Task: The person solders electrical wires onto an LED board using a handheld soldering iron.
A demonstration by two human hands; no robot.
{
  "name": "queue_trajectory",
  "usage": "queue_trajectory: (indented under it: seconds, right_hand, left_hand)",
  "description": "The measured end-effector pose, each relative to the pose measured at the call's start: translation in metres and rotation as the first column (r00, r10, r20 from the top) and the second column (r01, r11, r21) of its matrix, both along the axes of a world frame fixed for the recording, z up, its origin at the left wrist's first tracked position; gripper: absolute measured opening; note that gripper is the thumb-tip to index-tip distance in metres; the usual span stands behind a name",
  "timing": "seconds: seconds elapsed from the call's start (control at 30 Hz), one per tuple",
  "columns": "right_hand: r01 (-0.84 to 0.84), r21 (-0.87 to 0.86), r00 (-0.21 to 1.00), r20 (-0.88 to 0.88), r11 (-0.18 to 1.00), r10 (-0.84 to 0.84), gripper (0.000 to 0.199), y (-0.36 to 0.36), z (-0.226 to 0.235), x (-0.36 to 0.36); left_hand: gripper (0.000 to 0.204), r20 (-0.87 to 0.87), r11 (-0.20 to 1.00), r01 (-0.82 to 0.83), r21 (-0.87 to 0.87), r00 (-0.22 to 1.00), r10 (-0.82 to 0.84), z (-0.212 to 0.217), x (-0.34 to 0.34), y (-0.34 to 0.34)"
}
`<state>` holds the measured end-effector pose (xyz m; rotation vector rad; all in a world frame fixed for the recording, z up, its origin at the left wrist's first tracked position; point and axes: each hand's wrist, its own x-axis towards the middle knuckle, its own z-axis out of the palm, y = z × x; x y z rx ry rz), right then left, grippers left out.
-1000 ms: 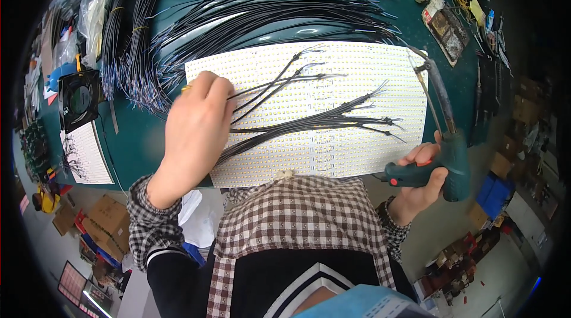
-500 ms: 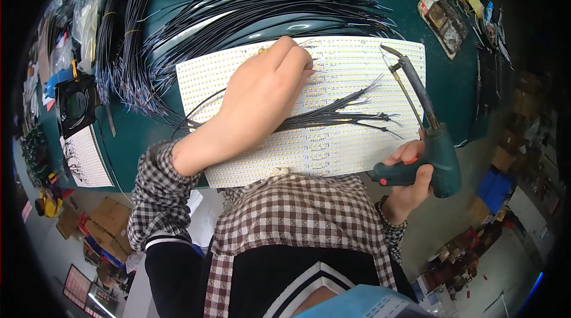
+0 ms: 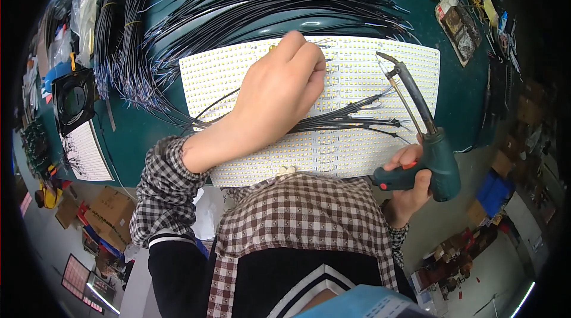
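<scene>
My left hand [image 3: 279, 95] pinches a wire on LED panel [image 3: 357, 151]; right hand [image 3: 410, 181] grips soldering gun [image 3: 428, 139]. Black wire bundles [image 3: 238, 15] crowd bench [image 3: 464, 98] behind.

LED panel [image 3: 357, 139]: white, rectangular, dotted with rows of small yellow chips; lying flat on the green table [image 3: 464, 104], long side running left to right, near edge just beside the body.
Black wires [image 3: 351, 119]: thin bundle lying across the panel's middle, fanning out to bare tips at the right end, passing under the left hand [image 3: 279, 95].
Soldering gun [image 3: 425, 145]: dark green pistol body with red trigger, gripped in the right hand [image 3: 410, 190]; long metal tip tilted up and leftward, ending over the panel's upper right area.
</scene>
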<state>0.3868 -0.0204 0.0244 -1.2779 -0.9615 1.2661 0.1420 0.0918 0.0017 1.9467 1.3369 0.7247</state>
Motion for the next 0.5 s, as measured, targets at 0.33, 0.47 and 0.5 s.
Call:
queue_trajectory:
  seconds: [0.33, 0.47, 0.5]
  right_hand:
    - [0.064, -0.126, 0.997, 0.051, 0.990, -0.058, 0.068, -0.005, 0.007, -0.008]
    - [0.052, -0.136, 0.999, 0.023, 0.989, -0.049, 0.069, -0.006, 0.005, -0.007]
    - [0.054, -0.138, 0.998, 0.022, 0.989, -0.051, 0.069, -0.007, 0.005, -0.007]
  left_hand:
    - [0.012, 0.116, 0.996, -0.039, -0.075, 0.992, 0.048, -0.014, 0.001, 0.002]
    - [0.012, 0.107, 0.997, -0.061, 0.043, 0.993, 0.056, -0.021, 0.005, 0.003]
    - [0.012, 0.098, 0.997, -0.061, 0.052, 0.994, 0.055, -0.021, 0.005, 0.003]
